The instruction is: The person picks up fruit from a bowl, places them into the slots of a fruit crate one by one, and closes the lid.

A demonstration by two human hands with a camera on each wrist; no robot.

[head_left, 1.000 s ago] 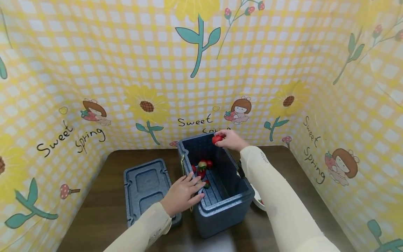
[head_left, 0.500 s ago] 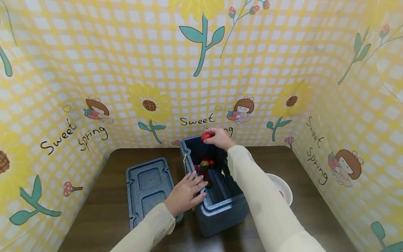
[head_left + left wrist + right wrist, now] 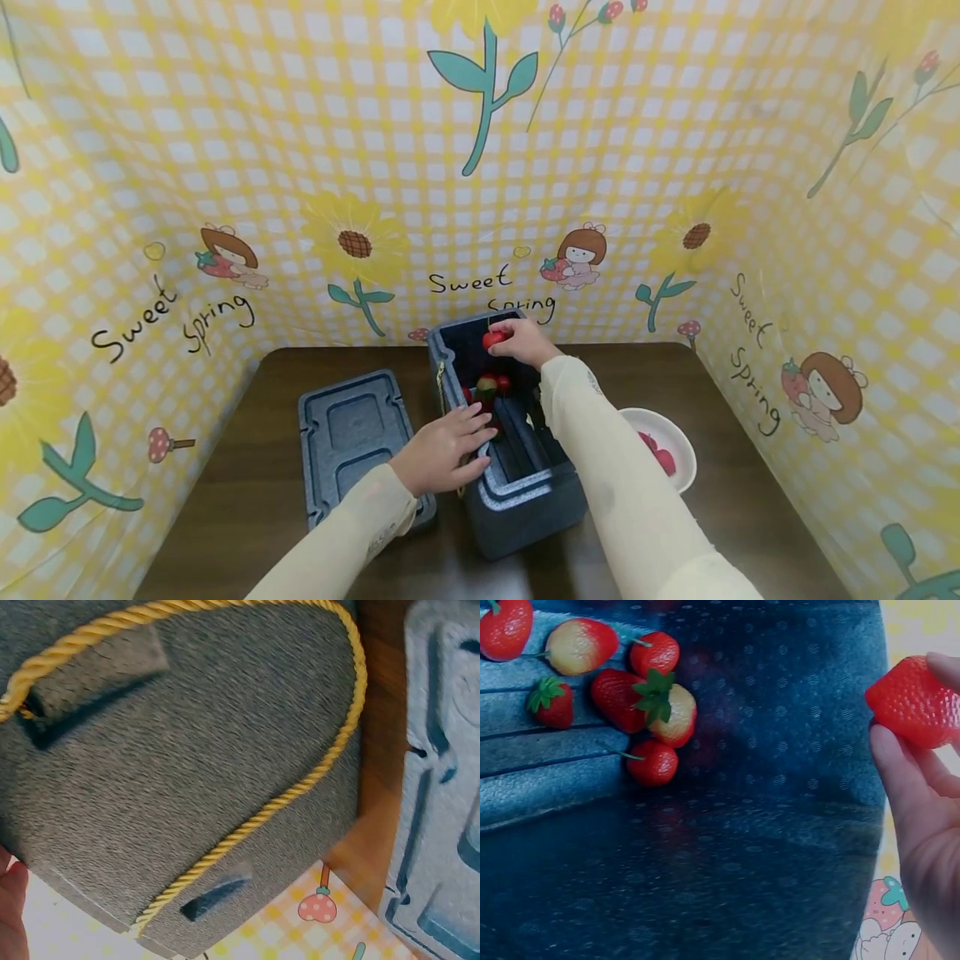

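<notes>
Red strawberry (image 3: 913, 703) pinched between thumb and fingers of right hand (image 3: 528, 343), mid-frame in head view, at far end of blue-grey box (image 3: 525, 517). Box's left rim touched by left hand (image 3: 441, 454), fingers outstretched. Loose fruits (image 3: 617, 701) seen inside, upper left of right-wrist frame. Lid (image 3: 356, 423) laid lower left; white bowl (image 3: 686, 468), lower right, partly hidden by sleeve (image 3: 622, 475).

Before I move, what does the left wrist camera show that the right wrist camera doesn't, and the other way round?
Only the left wrist: yellow rope on the outside of the box, the lid, a strip of tabletop and part of the left hand.
Only the right wrist: the right hand pinching a red strawberry, and fruit on the floor of the box.
Both: the box, from outside in one and inside in the other, plus the patterned cloth.
</notes>
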